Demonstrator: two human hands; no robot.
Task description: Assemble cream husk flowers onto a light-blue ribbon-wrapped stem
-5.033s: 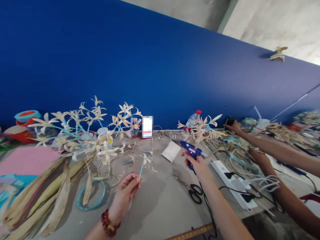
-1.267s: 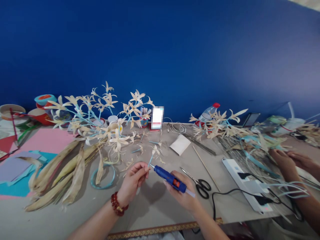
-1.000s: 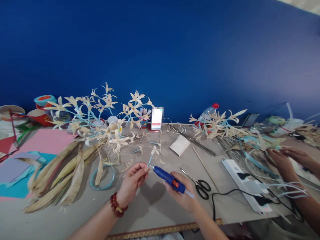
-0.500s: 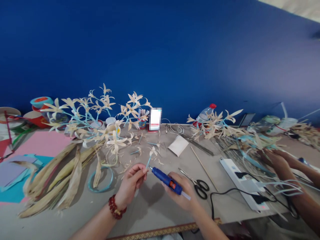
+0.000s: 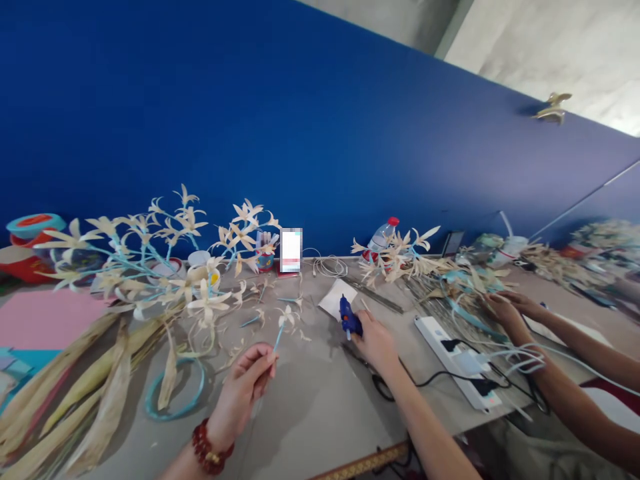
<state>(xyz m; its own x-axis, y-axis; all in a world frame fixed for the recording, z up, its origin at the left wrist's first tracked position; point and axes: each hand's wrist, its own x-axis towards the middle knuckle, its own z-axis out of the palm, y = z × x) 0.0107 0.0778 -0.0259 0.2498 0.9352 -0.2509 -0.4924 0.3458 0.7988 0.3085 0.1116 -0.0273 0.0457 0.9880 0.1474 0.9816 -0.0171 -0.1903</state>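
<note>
My left hand (image 5: 243, 389), with a red bead bracelet at the wrist, pinches the light blue stem of a small cream paper flower (image 5: 285, 318) and holds it upright above the grey table (image 5: 320, 413). My right hand (image 5: 374, 341) is stretched out to the right of it and closed on the blue glue gun (image 5: 348, 320), whose nozzle points down at the table beside a white card (image 5: 336, 298).
Branches of cream flowers (image 5: 165, 253) and dried husks (image 5: 85, 393) lie at the left, with a blue ribbon ring (image 5: 173, 400). Black scissors (image 5: 380, 383) sit under my right forearm. A white power strip (image 5: 457, 360) and another person's hands (image 5: 505, 310) are at the right.
The glue gun has left the flower stem: my right hand carried it away to the right and down toward the table. My left hand still holds the flower. The view tilted.
</note>
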